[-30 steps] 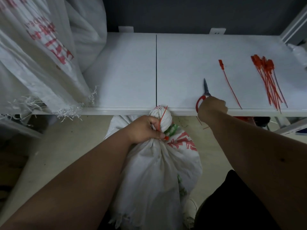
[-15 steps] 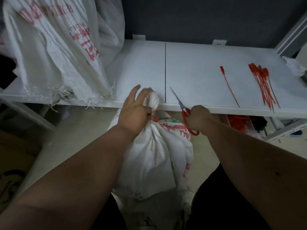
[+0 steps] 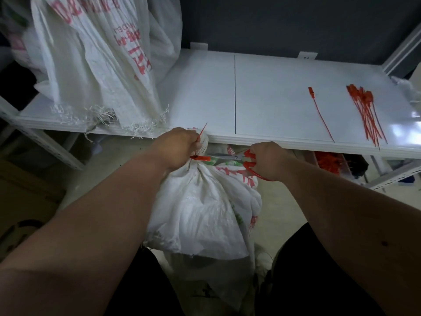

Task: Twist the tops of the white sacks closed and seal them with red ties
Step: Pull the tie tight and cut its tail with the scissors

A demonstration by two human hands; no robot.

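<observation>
The white sack (image 3: 200, 201) stands on the floor just before the surface (image 3: 273, 106), its twisted neck cinched by a red tie (image 3: 200, 158). The neck and the tie's tail are gripped by the left hand (image 3: 180, 147). Red-handled scissors (image 3: 241, 160) are held in the right hand (image 3: 268, 159), blades pointed at the tie, so trimming appears to be what is left here. A single tie (image 3: 320, 112) and a bundle of ties (image 3: 366, 115) lie on the surface, and unsealed sacks (image 3: 98, 60) lean at its left end.
</observation>
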